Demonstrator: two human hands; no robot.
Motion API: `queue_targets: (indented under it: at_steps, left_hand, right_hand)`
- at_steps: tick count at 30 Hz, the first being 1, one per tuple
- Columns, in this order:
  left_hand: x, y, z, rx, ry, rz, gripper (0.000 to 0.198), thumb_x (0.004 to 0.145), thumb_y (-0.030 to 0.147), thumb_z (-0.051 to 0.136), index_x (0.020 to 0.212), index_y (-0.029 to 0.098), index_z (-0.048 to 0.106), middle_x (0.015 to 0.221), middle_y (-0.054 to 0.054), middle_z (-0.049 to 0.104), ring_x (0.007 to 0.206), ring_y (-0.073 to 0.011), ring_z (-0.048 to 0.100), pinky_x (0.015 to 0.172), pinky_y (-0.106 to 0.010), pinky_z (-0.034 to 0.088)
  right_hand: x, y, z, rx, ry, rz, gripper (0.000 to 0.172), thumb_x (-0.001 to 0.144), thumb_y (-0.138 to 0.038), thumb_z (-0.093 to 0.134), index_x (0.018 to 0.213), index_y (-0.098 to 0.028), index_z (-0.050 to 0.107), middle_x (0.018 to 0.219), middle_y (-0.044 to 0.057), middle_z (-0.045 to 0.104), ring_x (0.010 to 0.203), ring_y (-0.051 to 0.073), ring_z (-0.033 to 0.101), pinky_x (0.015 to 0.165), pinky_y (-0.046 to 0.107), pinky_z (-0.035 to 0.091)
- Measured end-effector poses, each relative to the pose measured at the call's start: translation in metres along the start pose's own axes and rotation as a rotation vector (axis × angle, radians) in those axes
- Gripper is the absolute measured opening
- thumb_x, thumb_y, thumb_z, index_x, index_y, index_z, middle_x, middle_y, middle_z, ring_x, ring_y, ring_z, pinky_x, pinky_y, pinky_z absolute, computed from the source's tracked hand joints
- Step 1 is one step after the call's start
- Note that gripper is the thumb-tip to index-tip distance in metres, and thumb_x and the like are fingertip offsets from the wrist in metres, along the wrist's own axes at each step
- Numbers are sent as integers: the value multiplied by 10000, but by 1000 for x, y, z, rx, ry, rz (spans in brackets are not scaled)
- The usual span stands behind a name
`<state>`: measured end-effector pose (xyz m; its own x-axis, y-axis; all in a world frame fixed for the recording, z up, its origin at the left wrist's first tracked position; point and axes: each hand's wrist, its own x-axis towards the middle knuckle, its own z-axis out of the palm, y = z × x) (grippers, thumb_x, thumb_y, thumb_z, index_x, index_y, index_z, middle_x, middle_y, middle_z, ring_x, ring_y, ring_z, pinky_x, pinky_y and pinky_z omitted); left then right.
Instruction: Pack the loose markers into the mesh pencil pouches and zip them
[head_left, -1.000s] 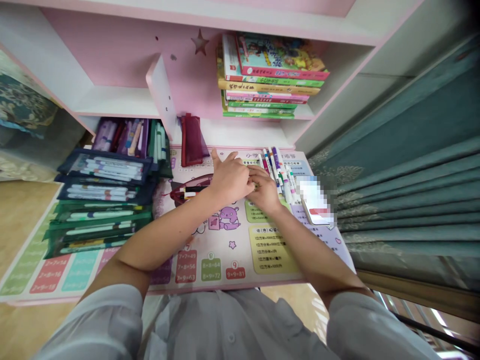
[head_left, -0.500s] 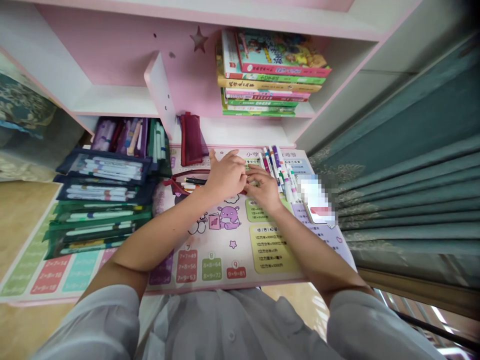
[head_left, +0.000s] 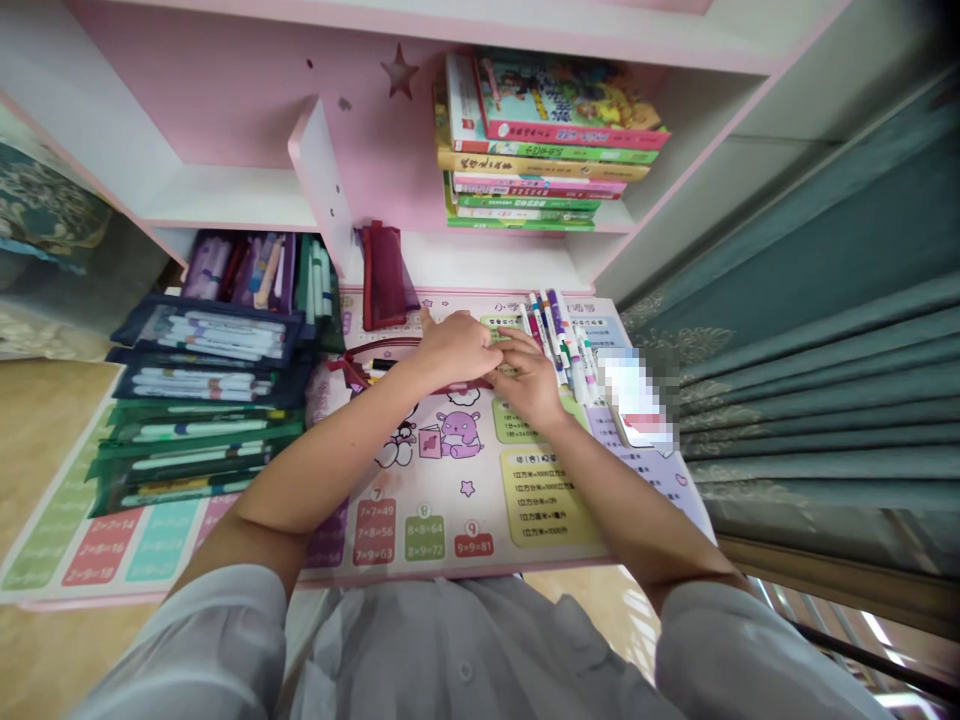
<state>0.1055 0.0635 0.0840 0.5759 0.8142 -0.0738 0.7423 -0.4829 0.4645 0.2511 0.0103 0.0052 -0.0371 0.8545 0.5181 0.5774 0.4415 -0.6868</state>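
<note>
**Left hand (head_left: pixel 450 348) and right hand (head_left: pixel 529 380) are meeting over a pink pencil pouch (head_left: pixel 328 390) on a times-table desk mat (head_left: pixel 450 530)**

Seen from the person's head, both bare forearms are reaching up the frame from white sleeves (head_left: pixel 217 640) at the bottom. The pouch is lying near the center, its red zip edge running under the left hand, with a black-barreled marker (head_left: pixel 382 364) showing at its opening. The left hand is curving palm-down over the pouch, thumb pointing up the frame. The right hand is closed into a loose pinch, its fingertips (head_left: pixel 510 352) almost touching the left hand. I cannot tell whether either hand is gripping anything, because the fingers hide what lies between them.

Loose markers (head_left: pixel 561 340) are lying just beyond the right hand, beside a pixelated flat object (head_left: pixel 636 398). At the left of the frame, zip pouches of markers (head_left: pixel 202 370) are stacking up. A maroon mesh pouch (head_left: pixel 384 280) is standing against the pink shelf unit (head_left: pixel 225 110), with books (head_left: pixel 551 140) piling on its shelf above. A teal curtain (head_left: pixel 810 400) is hanging along the right.
</note>
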Motion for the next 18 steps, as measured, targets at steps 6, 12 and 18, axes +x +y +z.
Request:
queue_targets:
  at_steps: [6, 12, 18]
  left_hand:
    - [-4, -6, 1, -53, 48, -14, 326, 786, 156, 522, 464, 172, 479, 874, -57, 705, 1273, -340, 483, 1069, -796, 71]
    - [-10, -11, 2, -57, 64, -26, 304, 806, 165, 548, 503, 181, 538, 1075, -47, 712, 1380, -369, 390, 1079, -780, 92]
    - [-14, -12, 0, -34, 26, -55, 258, 838, 172, 518, 593, 183, 600, 1327, -58, 622, 1424, -350, 336, 1073, -796, 93]
  right_hand:
    - [1, 2, 0, 33, 7, 21, 64, 779, -271, 734, 725, -301, 716, 871, -20, 739, 1178, 254, 607, 1049, 531, 491]
    - [2, 5, 1, 49, 14, 45, 81, 738, -280, 773, 689, -305, 714, 863, -30, 740, 1161, 252, 618, 1045, 522, 500]
    - [3, 5, 0, 44, 10, 41, 84, 730, -284, 787, 686, -297, 717, 855, -23, 745, 1154, 255, 621, 1047, 529, 495]
